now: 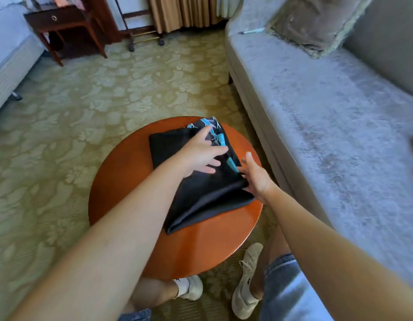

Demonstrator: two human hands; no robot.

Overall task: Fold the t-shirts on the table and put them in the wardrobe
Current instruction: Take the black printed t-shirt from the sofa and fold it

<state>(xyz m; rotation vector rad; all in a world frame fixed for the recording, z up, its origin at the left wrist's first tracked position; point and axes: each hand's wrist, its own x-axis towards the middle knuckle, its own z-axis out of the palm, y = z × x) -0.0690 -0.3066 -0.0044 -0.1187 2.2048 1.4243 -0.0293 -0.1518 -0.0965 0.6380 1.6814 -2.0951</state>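
Left fingers (pixel 218 150) spread and straight, laid flat over the printed part of the t-shirt (pixel 201 198), grasping nothing. Right fingers (pixel 242 169) extended with the thumb raised, their tips touching the shirt's right-hand folded edge; no curl round the cloth is visible. Left hand (pixel 198 158) lies above the garment's centre; right hand (pixel 257 179) meets it from the sofa side. Both forearms are bare.

The t-shirt is black with a blue-and-white print showing at its far end. It lies partly folded on the round table (pixel 201 253), with one corner reaching towards the near edge. The table top is glossy orange-brown wood.

Below the table: two pale laced shoes (pixel 245 283) and denim shorts (pixel 279 274).

Floor: green-gold carpet (pixel 85 107) with a floral relief pattern.

To the right, just beside the table: a grey velvet sofa (pixel 328 140) bearing a brown fringed cushion (pixel 316 24) and a pen (pixel 252 31).

To the far left: a bed (pixel 6 56) and a dark wooden nightstand (pixel 62 19).

At the back: a wheeled rack (pixel 140 35) and tan curtains (pixel 184 10).
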